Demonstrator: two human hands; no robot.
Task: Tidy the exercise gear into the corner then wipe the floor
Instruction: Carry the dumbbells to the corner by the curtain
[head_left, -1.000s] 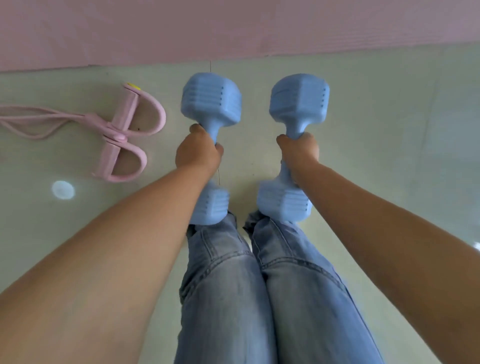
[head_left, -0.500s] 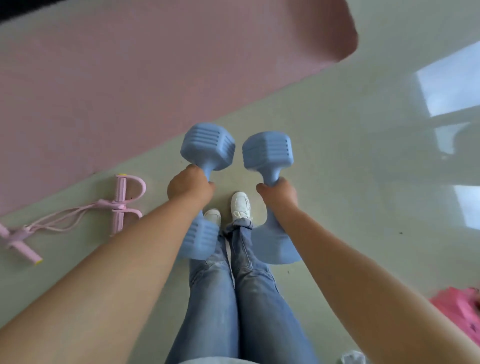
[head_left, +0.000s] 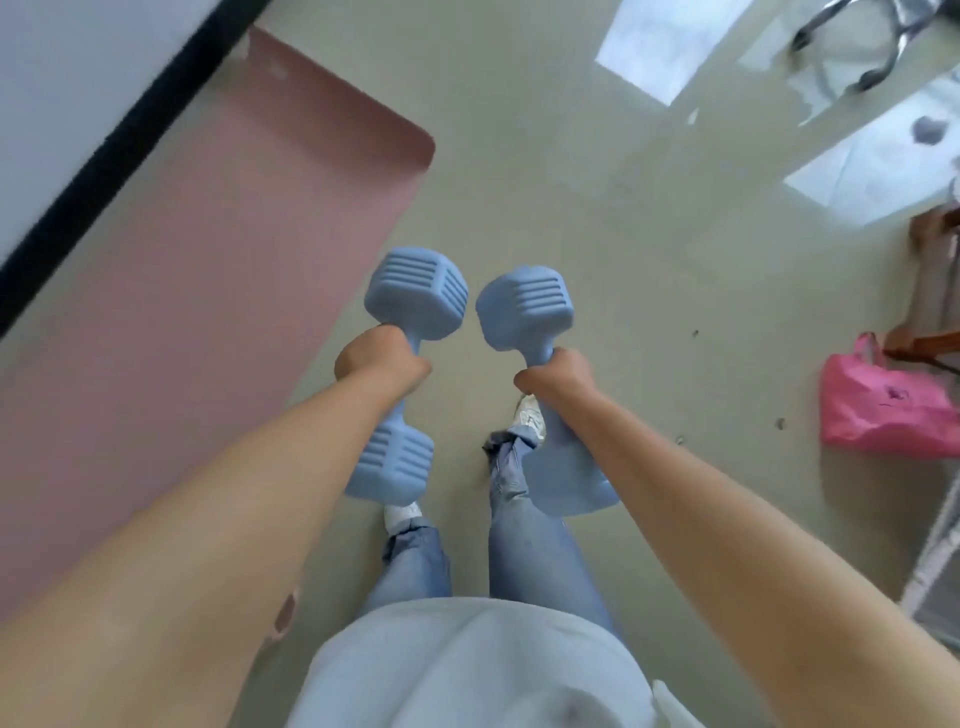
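Two light-blue dumbbells are held in the air above the floor in front of my legs. My left hand (head_left: 382, 364) grips the handle of the left dumbbell (head_left: 415, 293). My right hand (head_left: 558, 376) grips the handle of the right dumbbell (head_left: 524, 306). Their far heads sit close together, a small gap between them. The near head of the right dumbbell is partly hidden behind my right forearm. A pink exercise mat (head_left: 192, 270) lies flat on the floor to the left, along the wall.
A black skirting strip (head_left: 111, 150) runs along the white wall at upper left. A pink plastic bag (head_left: 883, 405) lies on the glossy floor at right beside wooden furniture legs (head_left: 930, 270). Chrome chair legs (head_left: 852, 31) stand at top right.
I have stood up and turned right, dumbbells still in both hands. The pink pull rope has left the view; the mat's end, the wall and the pink bag now show.
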